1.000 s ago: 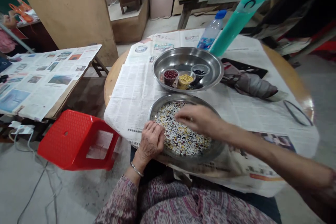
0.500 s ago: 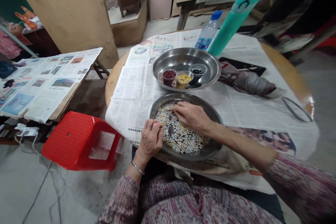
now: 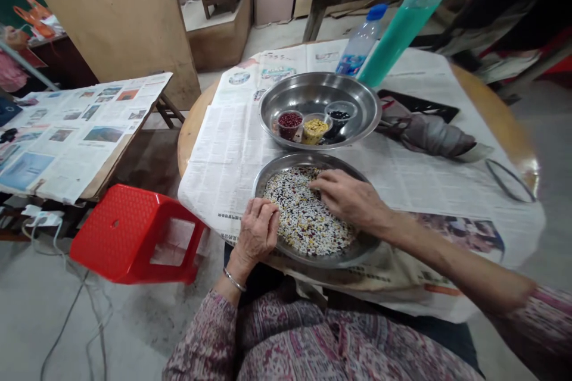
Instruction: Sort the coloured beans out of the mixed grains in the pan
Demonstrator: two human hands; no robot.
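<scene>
Seated view, looking down at my 2 hands over a shallow steel plate (image 3: 308,159), which sits on newspaper (image 3: 223,161) spread across a round wooden table (image 3: 496,113).

My left hand (image 3: 257,232): bunched into a narrow grip at the near edge of the mix, just over the plate's rim. I cannot tell whether a grain is pinched inside it.

My right hand (image 3: 351,199): loosely curved and half open, its tips touching the far side of the mix. Nothing is visibly held, though I cannot rule out a single small grain.

Mixed grains (image 3: 304,214): white, black and yellow, lying in a dense layer across most of the plate, between my hands.

Beyond the plate, a larger steel bowl (image 3: 313,92) holds 3 small containers: a cup of red beans (image 3: 290,125), a cup of yellow grains (image 3: 315,131) and a cup of black beans (image 3: 339,113), each of a single colour.

Progress, as judged: 3 colours stand apart in the cups, but the bulk lies unseparated on the plate, so most appears left.

Nearby: a plastic water bottle (image 3: 361,41), a teal flask (image 3: 415,24) and a red plastic stool (image 3: 134,232).
</scene>
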